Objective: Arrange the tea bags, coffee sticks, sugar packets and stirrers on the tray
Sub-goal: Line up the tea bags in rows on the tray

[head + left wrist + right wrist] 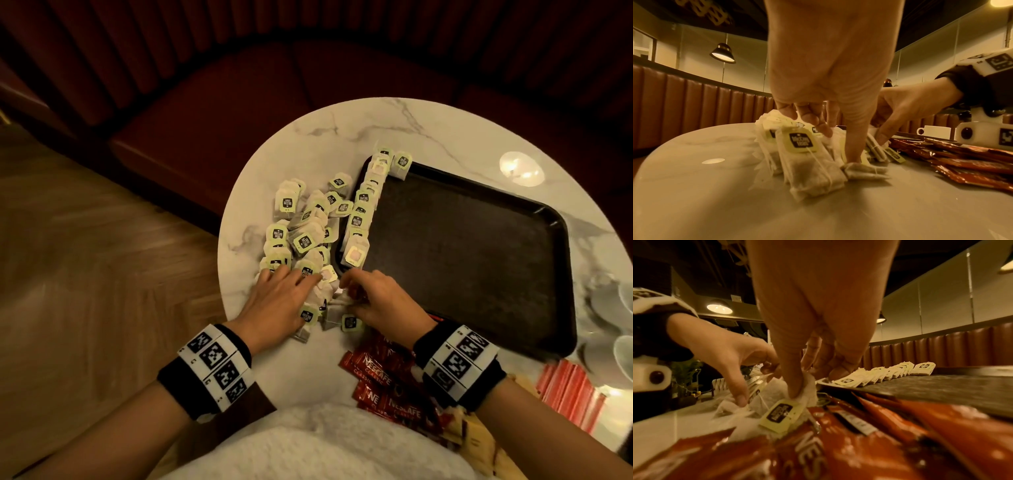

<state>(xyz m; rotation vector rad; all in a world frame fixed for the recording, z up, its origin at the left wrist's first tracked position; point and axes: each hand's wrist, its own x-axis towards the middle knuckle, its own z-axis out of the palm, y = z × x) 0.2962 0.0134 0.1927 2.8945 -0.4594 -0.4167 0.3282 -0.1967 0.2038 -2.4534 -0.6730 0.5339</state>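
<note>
Two hands work at the near edge of the round marble table (342,120), just past your lap. Closest to you, red coffee sticks (380,373) lie in a loose heap on the marble between your wrists, running under your right wrist; in the right wrist view they fill the foreground (869,443). More red packets (572,387) lie to the right of them, near the table edge, too blurred to tell what they are.

Your left hand (274,301) rests on the near end of the loose tea bag pile (301,233), fingers curled down into it; in the left wrist view its thumb presses one crumpled tea bag (863,170) to the marble, while the other fingers bend over the bags behind. Whether it actually grips one, you cannot tell from these views.

Your right hand (380,301) sits just beside the left, at the near left corner of the tray, with its fingers curled narrow. In the right wrist view its thumb and fingers pinch the white paper of a tea bag (807,386) whose tag (780,414) hangs down over the coffee sticks.

Beyond your hands, the pile spreads over the marble left of the black tray (479,246). Along the tray's left side, a row of tea bags (363,212) lies overlapping, running from the near corner to the far corner. White cups (606,308) stand at the right edge of the table, and a dark red padded bench (212,120) curves behind it.
</note>
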